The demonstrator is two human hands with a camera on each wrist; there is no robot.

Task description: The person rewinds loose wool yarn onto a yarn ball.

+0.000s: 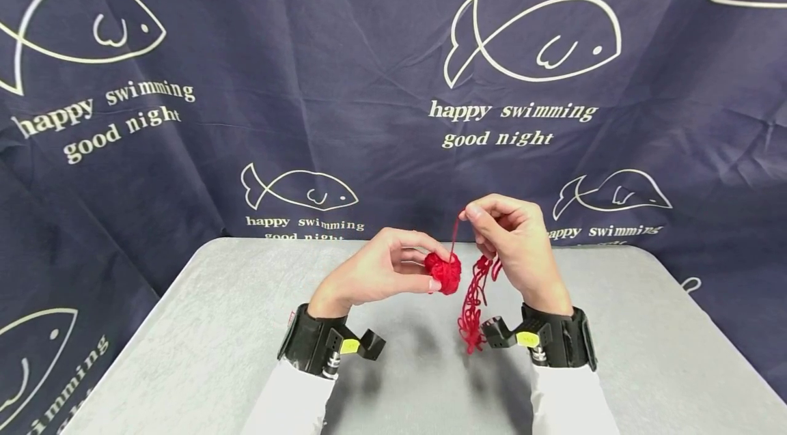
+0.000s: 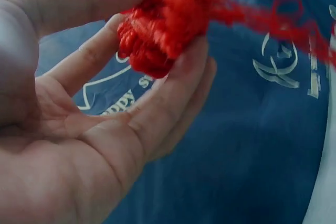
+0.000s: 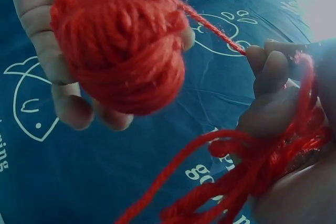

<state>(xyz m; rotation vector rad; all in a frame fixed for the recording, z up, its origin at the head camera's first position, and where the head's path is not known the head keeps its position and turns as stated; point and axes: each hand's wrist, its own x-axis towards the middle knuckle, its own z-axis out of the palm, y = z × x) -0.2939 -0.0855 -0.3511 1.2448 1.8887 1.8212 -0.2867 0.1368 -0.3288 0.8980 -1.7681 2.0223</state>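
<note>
1. my left hand [image 1: 375, 274] pinches the yarn ball [image 1: 444, 272] in its fingertips, above the table [image 1: 215, 326].
2. my right hand [image 1: 516, 247] pinches the strand [image 1: 455, 233] rising from the ball.
3. loose yarn [image 1: 473, 309] hangs tangled from my right palm.

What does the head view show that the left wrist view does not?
Only the head view shows the grey table, both wrist cameras, the right hand pinching the strand, and the loose yarn hanging below that hand. Only the left wrist view shows, close up, the left hand's palm and the fingers curled under the ball. Both show the left hand holding the red yarn ball, the strand leading off it, and the navy fish-print cloth behind.
</note>
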